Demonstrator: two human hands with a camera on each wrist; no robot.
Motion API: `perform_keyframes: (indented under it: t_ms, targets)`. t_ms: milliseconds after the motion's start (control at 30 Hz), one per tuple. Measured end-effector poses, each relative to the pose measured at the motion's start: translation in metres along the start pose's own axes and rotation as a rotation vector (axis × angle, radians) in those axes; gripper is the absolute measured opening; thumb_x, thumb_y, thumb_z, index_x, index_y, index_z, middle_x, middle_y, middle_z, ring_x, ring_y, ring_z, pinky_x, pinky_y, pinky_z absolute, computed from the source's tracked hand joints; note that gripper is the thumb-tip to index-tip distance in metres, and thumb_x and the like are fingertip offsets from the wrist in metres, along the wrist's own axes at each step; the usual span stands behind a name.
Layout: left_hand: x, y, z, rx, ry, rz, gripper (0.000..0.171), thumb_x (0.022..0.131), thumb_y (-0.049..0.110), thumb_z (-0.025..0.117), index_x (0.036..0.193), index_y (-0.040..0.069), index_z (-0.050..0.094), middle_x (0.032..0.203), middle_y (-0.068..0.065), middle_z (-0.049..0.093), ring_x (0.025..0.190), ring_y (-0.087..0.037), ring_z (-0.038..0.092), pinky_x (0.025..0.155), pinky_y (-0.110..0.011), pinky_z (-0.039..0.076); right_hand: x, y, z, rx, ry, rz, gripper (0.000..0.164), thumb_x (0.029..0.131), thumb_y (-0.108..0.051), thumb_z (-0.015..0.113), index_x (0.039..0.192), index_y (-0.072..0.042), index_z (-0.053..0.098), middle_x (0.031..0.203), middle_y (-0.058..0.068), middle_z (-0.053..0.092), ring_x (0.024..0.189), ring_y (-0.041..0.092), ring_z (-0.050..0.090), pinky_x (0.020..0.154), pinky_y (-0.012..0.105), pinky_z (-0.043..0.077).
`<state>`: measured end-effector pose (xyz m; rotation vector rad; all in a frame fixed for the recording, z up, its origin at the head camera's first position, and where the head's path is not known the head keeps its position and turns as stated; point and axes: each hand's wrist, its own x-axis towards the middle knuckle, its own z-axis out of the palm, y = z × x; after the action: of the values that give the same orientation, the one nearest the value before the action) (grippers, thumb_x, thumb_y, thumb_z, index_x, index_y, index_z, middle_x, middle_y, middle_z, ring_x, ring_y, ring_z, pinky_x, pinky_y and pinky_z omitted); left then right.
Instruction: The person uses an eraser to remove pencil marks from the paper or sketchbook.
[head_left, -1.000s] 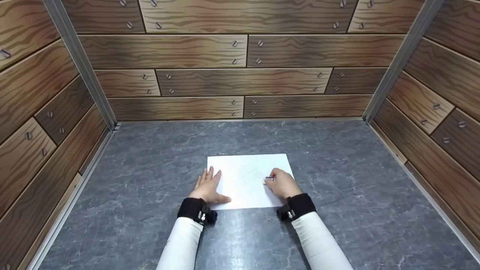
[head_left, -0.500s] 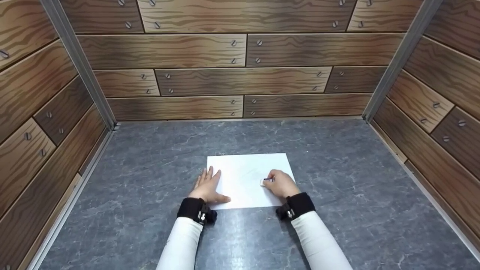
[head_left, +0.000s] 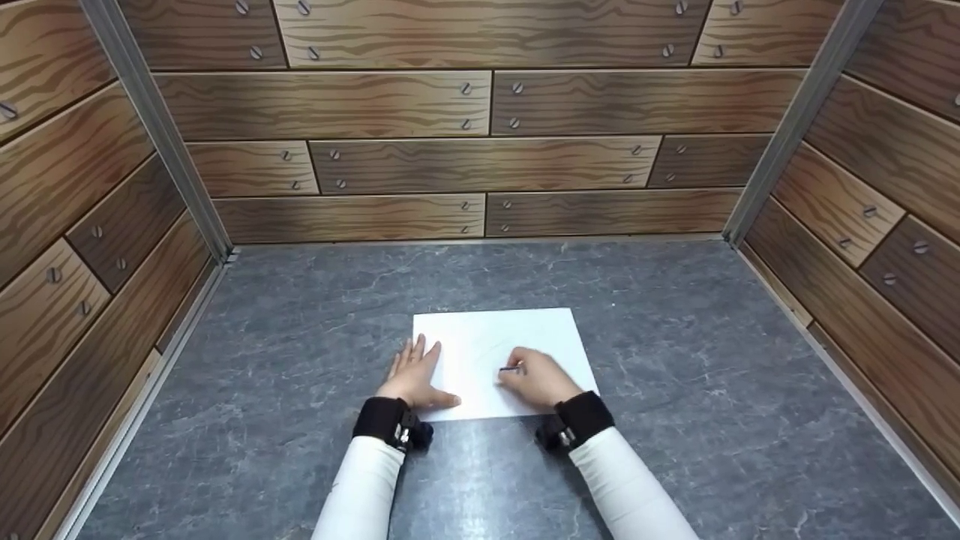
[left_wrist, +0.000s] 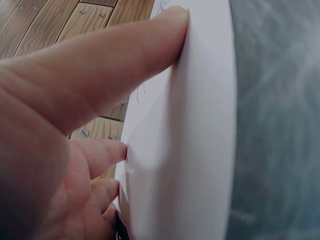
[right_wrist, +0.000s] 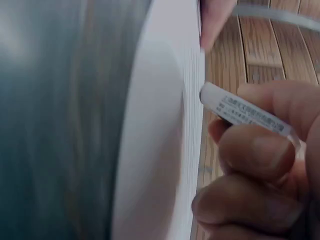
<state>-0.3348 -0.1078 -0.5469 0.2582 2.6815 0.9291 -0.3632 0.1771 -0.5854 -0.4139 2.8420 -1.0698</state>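
A white sheet of paper (head_left: pixel 491 330) lies flat on the grey marbled table, with faint thin lines drawn on it. My left hand (head_left: pixel 412 380) rests spread on its left edge, thumb pressing near the lower left corner. In the left wrist view, the thumb and fingertips touch the paper (left_wrist: pixel 205 125), where a few thin curved strokes show. My right hand (head_left: pixel 544 379) pinches a small eraser (head_left: pixel 511 370) over the middle right of the sheet. Printed text covers the white side of the eraser (right_wrist: pixel 245 111) in the right wrist view; its far part is hidden by my fingers.
Wood-patterned panels (head_left: pixel 405 165) wall off the back and both sides, with grey metal strips (head_left: pixel 161 124) at the corners. The table (head_left: pixel 300 330) stretches out around the sheet on every side.
My right hand has slid left and slightly toward me across the paper with the eraser. The left hand has stayed in place.
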Motion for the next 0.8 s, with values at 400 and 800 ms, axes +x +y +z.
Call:
perform_keyframes:
  t_ms: [400,800]
  targets:
    - [0.002,-0.002,0.000,0.012,-0.004,0.014,0.117,0.097,0.035,0.097,0.185,0.000,0.029,0.196,-0.031,0.007,0.185,-0.053,-0.001,0.153,-0.066,0.002,0.002,0.032,-0.026,-0.049,0.157,0.174,0.022,0.107,-0.022,0.080,0.094,-0.008,0.068,0.094,0.012,0.076,0.083,0.025,0.066,0.077,0.038,0.056]
    - [0.000,-0.001,0.000,0.013,-0.007,0.001,0.117,0.097,0.037,0.097,0.185,0.000,0.030,0.196,-0.031,0.008,0.186,-0.052,0.001,0.152,-0.066,0.004,0.000,-0.011,0.010,-0.027,-0.060,-0.050,0.019,0.107,-0.030,0.082,0.097,-0.018,0.072,0.077,-0.008,0.063,0.069,0.009,0.054,0.069,0.029,0.048]
